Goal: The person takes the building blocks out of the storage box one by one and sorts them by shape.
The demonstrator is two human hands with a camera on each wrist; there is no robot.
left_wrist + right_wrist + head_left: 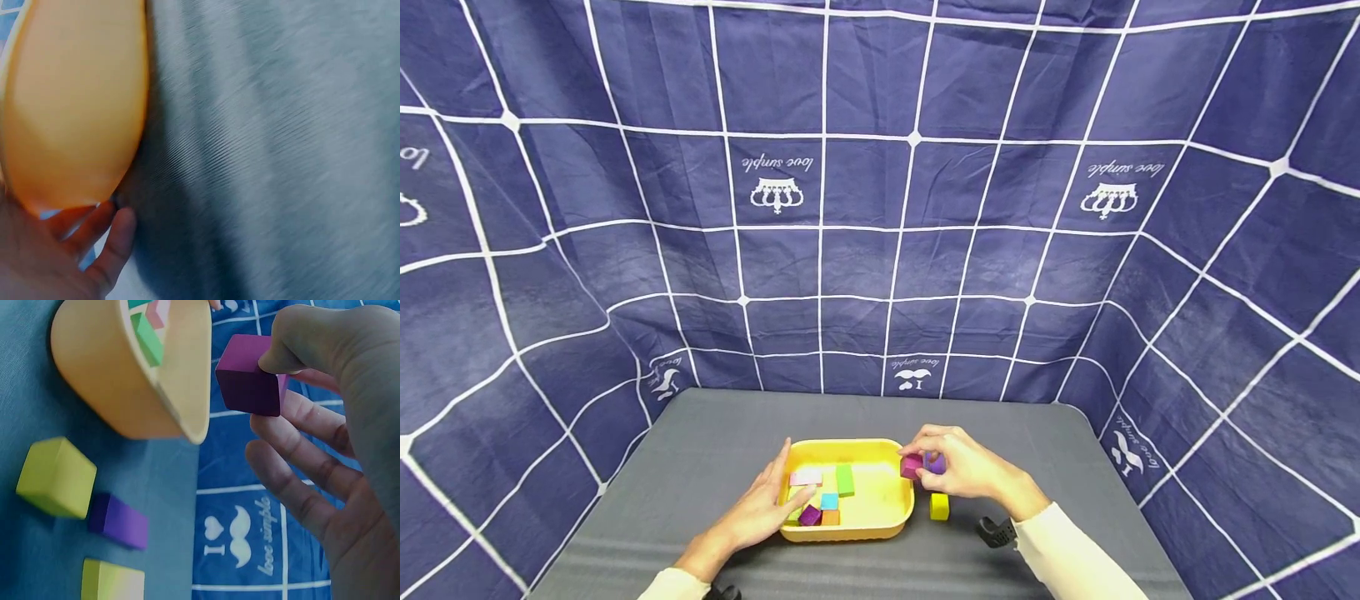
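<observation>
My right hand [958, 462] pinches a magenta cube [247, 381] between thumb and fingers, at the right end of a yellow plastic tray [891, 504]. In the right wrist view the cube is held up beside the tray's rim. At the tray's left end is my left hand [763, 504], its fingers fairly straight along the outer side and its thumb reaching over the rim. Inside lie several small blocks: a pink one [806, 477], a green one [845, 481], a blue one [829, 502], an orange one [831, 517] and a dark purple one [809, 516].
Right of the tray, a yellow cube [939, 507] and a violet block [119, 522] lie on the grey cloth-covered table [1000, 433]. Another yellow block [112, 581] shows at the right wrist view's lower edge. Blue cloth [865, 192] with white lines hangs around the table.
</observation>
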